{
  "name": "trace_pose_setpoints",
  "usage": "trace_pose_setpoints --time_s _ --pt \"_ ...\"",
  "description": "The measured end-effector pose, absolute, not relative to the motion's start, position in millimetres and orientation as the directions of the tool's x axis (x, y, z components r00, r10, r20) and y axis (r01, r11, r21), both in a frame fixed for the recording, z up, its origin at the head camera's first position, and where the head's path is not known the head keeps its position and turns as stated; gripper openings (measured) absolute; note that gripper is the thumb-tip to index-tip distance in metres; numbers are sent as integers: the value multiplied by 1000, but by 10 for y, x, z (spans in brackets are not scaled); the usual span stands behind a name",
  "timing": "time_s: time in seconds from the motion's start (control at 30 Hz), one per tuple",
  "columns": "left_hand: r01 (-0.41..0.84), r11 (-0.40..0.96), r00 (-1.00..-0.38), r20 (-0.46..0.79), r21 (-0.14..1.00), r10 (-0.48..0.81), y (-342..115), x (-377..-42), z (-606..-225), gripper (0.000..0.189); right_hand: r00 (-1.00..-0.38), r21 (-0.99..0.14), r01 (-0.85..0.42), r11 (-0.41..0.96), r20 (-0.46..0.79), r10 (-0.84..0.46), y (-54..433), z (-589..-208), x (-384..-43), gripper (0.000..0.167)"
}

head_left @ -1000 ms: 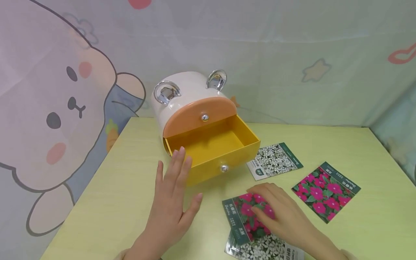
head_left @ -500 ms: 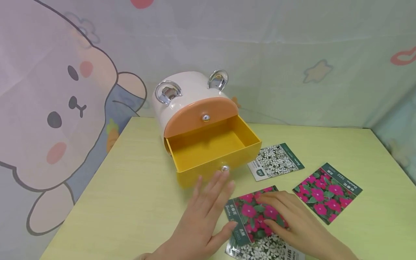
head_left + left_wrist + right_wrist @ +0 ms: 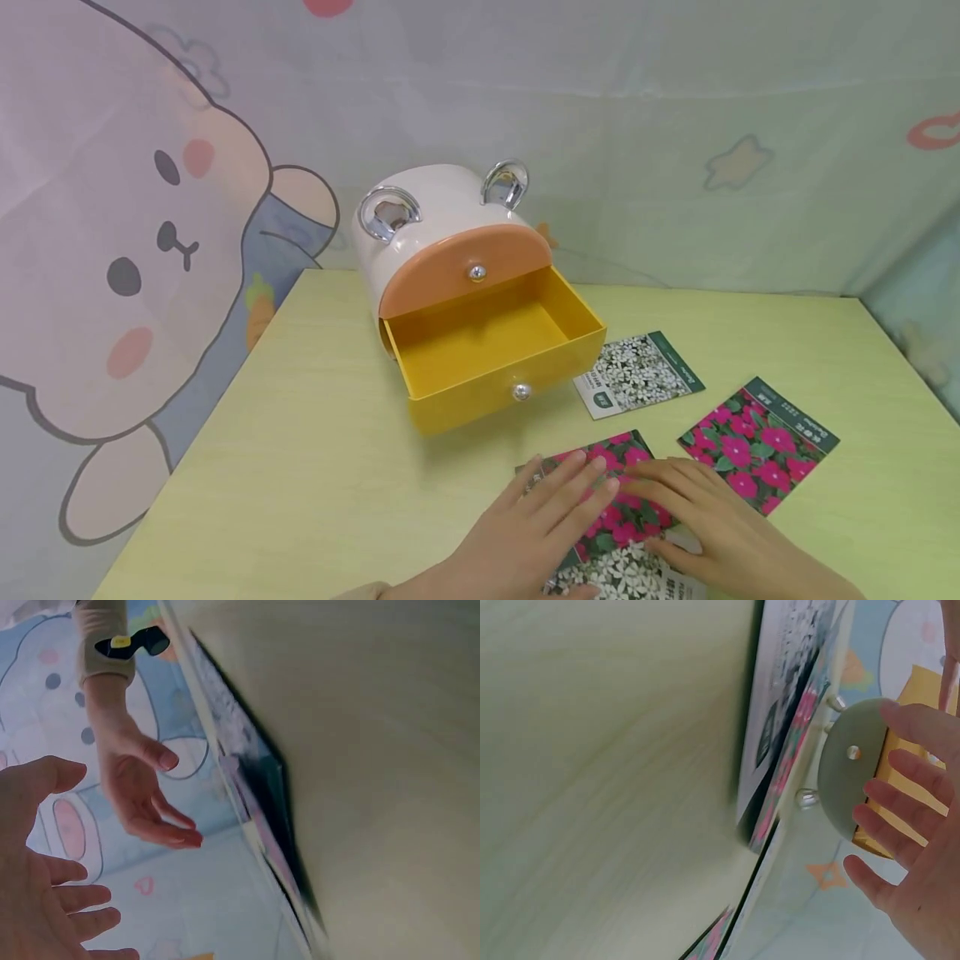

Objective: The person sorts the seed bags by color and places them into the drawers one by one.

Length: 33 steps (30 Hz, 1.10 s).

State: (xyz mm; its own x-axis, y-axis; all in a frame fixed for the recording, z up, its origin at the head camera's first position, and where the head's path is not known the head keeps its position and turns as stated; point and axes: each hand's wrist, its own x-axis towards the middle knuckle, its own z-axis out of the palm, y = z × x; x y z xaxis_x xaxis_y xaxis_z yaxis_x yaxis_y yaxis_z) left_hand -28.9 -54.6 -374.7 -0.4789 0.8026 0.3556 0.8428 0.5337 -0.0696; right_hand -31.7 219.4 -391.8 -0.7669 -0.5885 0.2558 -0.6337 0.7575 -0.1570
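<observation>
In the head view my left hand (image 3: 517, 533) is over the left part of a seed packet with pink flowers (image 3: 633, 452), its fingers extended. My right hand (image 3: 720, 525) hovers at that packet's right side, fingers loosely bent. Beneath the pink packet lies a seed packet with white flowers (image 3: 615, 571), partly covered by it and by the hands. The left wrist view has both hands above the packets, with a gap between my left hand (image 3: 45, 892) and the packets' edges. Seen from the right wrist, my right hand (image 3: 922, 817) has spread fingers and holds nothing.
Behind the hands stands a white storage box (image 3: 438, 196) with silver ears, its yellow drawer (image 3: 480, 404) pulled out and its orange upper drawer (image 3: 435, 283) closed. Another white-flower packet (image 3: 641, 371) lies beside it. A second pink-flower packet (image 3: 757, 446) is at the right.
My left hand has moved from beside the yellow drawer, rightward and down, to over the pink packet. My right hand has shifted slightly right and down. The packets have stayed nearly in place.
</observation>
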Motion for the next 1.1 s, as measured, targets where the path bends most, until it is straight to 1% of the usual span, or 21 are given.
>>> trace_pose_setpoints --time_s 0.13,0.23,0.4,0.53,0.6,0.8,0.97,1.1 --pt "852 507 -448 321 -129 834 -486 -307 -3832 89 -714 -150 -690 708 300 -632 2265 -3977 -354 72" --pt "856 496 -452 258 -143 854 -454 -328 -3859 83 -696 -154 -708 689 318 -644 2302 -4008 -380 72" --pt "862 498 -489 104 -97 866 -398 -366 -3882 78 -686 -133 -715 687 324 -652 2333 -4043 -412 72" --pt "855 517 -517 6 -47 856 -352 -390 -3915 81 -675 -95 -721 686 319 -665 2350 -4067 -414 71" --pt "846 533 -533 -40 -19 845 -330 -408 -3929 84 -681 -85 -715 694 306 -665 2355 -4076 -410 71" --pt "805 591 -582 -142 39 801 -263 -472 -3955 92 -754 -108 -652 751 199 -626 2356 -4088 -380 68" --pt "761 645 -620 -215 67 754 -233 -525 -3962 95 -792 -115 -610 784 106 -601 2357 -4110 -372 68" --pt "745 664 -633 -245 63 734 -227 -557 -3974 98 -809 -147 -585 798 31 -587 2361 -4107 -384 67"
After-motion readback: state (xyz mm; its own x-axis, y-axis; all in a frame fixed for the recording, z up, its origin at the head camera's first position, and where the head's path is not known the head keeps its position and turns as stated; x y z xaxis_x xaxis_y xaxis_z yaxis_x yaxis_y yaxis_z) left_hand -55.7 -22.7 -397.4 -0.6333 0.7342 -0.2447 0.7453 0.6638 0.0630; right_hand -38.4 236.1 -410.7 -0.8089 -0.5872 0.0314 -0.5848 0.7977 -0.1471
